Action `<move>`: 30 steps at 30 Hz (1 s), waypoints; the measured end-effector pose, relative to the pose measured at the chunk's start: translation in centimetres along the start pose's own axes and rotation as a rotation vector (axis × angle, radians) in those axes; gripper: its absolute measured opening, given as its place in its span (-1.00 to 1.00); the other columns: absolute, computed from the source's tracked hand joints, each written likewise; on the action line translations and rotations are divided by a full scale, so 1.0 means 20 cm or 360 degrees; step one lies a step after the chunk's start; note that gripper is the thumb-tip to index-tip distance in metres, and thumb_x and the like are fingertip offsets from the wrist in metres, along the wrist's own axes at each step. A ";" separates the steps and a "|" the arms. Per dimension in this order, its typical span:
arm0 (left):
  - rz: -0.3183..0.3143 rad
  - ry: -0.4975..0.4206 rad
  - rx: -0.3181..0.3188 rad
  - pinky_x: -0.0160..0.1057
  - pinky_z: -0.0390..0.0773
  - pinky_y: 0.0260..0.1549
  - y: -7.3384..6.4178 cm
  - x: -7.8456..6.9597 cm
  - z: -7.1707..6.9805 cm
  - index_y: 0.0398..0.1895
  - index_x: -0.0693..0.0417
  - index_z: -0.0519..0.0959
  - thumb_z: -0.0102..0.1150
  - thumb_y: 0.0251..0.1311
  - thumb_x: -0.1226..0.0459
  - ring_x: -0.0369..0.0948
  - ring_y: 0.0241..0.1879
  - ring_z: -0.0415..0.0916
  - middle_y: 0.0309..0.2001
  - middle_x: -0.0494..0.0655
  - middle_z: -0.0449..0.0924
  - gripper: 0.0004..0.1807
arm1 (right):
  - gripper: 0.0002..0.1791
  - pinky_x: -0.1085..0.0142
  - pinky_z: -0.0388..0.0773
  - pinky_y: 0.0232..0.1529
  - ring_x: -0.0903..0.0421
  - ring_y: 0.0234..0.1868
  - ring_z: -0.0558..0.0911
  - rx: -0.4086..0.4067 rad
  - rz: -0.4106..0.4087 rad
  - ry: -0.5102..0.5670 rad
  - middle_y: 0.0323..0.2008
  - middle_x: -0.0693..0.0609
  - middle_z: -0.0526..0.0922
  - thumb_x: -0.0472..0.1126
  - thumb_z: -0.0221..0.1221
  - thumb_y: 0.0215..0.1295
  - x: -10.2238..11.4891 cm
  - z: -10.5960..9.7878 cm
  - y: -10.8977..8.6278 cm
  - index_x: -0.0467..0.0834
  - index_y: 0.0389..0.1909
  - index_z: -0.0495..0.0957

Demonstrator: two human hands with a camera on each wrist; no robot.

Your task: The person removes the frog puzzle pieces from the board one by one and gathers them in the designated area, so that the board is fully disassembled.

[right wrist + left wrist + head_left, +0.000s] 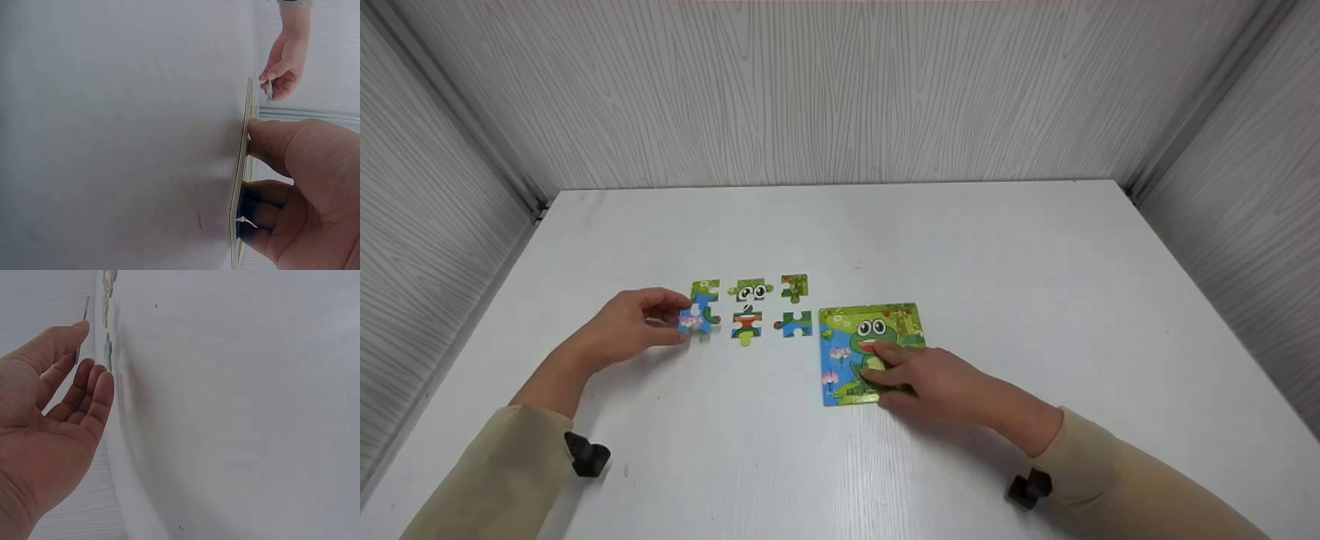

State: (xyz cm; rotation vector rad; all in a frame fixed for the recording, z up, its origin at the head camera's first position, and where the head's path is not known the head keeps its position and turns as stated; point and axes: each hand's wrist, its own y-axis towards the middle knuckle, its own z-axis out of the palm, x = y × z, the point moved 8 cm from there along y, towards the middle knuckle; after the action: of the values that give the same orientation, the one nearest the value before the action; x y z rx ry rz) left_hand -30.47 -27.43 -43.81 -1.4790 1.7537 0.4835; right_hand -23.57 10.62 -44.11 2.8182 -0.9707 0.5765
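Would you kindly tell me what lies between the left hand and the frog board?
In the head view, loose puzzle pieces lie there in two rows on the table.

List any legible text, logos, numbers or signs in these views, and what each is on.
None readable.
Frog puzzle board: only artwork visible; the right hand covers part.
Loose puzzle pieces: picture fragments, no lettering made out.
Black device on left cuff: too small to tell whether it is marked.
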 end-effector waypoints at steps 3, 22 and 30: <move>-0.0023 0.0013 0.0008 -0.27 0.52 0.09 0.00 0.02 0.01 0.34 0.16 0.55 0.42 0.30 0.31 0.01 0.16 0.51 0.24 0.09 0.59 -0.45 | -0.50 -0.07 0.51 0.31 -0.16 0.52 0.38 0.0001 -0.0006 0.0004 0.58 -0.15 0.29 -0.07 0.24 0.57 0.00 0.00 0.00 -0.08 0.44 0.54; -0.0092 -0.0004 0.0029 -0.22 0.49 0.12 0.03 0.06 0.03 0.35 0.12 0.55 0.46 0.29 0.23 0.00 0.14 0.46 0.21 0.07 0.58 -0.42 | -0.49 -0.06 0.51 0.32 -0.15 0.54 0.35 0.0012 0.0005 0.0010 0.59 -0.15 0.26 -0.06 0.23 0.58 0.00 0.00 0.00 -0.06 0.46 0.51; -0.0086 -0.0011 0.0046 -0.32 0.49 0.04 0.03 0.07 0.03 0.34 0.13 0.56 0.49 0.27 0.23 0.00 0.12 0.45 0.17 0.10 0.57 -0.42 | -0.52 -0.07 0.53 0.28 -0.17 0.52 0.39 -0.0012 -0.0013 0.0007 0.58 -0.15 0.30 -0.11 0.23 0.57 0.00 0.00 0.00 -0.09 0.44 0.54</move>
State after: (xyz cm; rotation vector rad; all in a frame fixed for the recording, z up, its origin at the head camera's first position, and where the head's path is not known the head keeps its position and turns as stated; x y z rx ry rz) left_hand -30.88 -27.75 -45.34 -1.4985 1.7041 0.4333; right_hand -23.49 10.61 -44.04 2.8115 -0.9583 0.5770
